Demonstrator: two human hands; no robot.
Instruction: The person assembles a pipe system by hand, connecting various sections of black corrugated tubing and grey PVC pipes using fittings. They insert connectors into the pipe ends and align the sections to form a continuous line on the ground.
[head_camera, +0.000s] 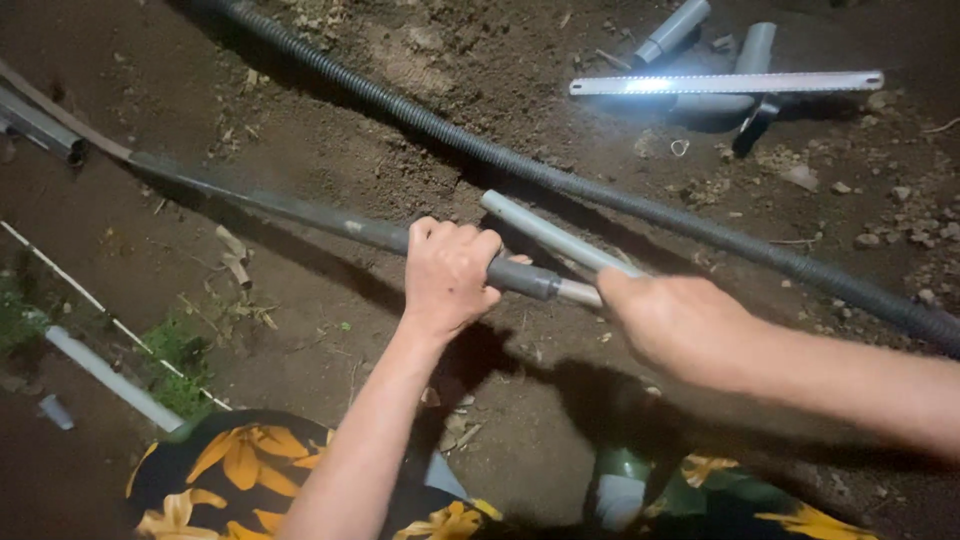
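Grey pipe (300, 212), smooth, long | left hand (447, 275) grip closed round it | right hand (675, 325) blurred, grip closed on pale tube (555, 238) | ribbed black hose (560, 180) | bare soil ground (420, 60)

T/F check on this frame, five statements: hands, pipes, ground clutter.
1. The left hand is wrapped around the long dark pipe. True.
2. The right hand holds a hammer. False: it holds a short light grey pipe, its grip blurred by motion.
3. A black corrugated hose runs diagonally across the soil behind the hands. True.
4. The saw blade lies at lower left. False: it lies at upper right, across grey pipe pieces.
5. The ground is tiled. False: it is bare soil, with some small stones and a patch of green at lower left.
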